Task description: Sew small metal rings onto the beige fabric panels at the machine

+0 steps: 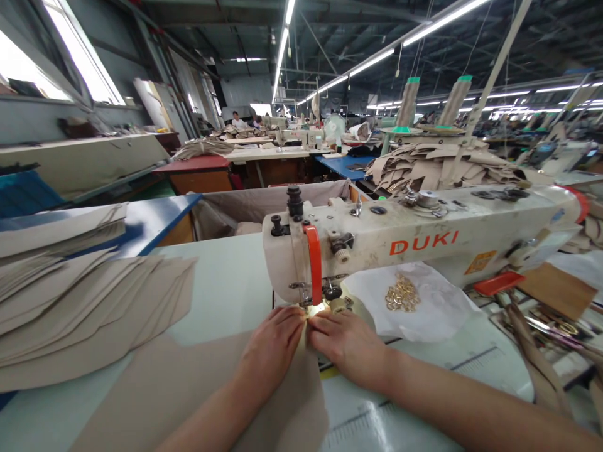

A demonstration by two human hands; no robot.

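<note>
1. Head view shows both hands pressed flat on a beige cut fabric piece (198,402) lying on the pale tabletop (226,282), right at the needle area of the cream industrial sewing machine with the orange "DUKI" lettering (424,242).
2. Left hand (271,345): fingers (287,320) extended and pressing down on the fabric, not clenched; their tips sit just short of the lit presser foot.
3. Right hand (348,345): fingers (325,326) likewise laid flat, tips nearly touching those of the left hand, pinning the fabric edge between them.
4. To do this feeding step well, it seems best to keep both sets of fingers flat and level, clear of the needle, and to guide the edge straight without stretching it.
5. Just beyond the right fingers lies a white plastic sheet (438,314) carrying a heap of small gold metal rings (402,295); well off to the far side of the left fingers is a stack of matching beige fabric panels (85,301).
6. Hard to make out: the needle and presser foot are lost in the lamp's glare behind the fingertips, so whether anything small is pinched there I cannot tell. The machine's right end and the clutter beside it are cut off.
</note>
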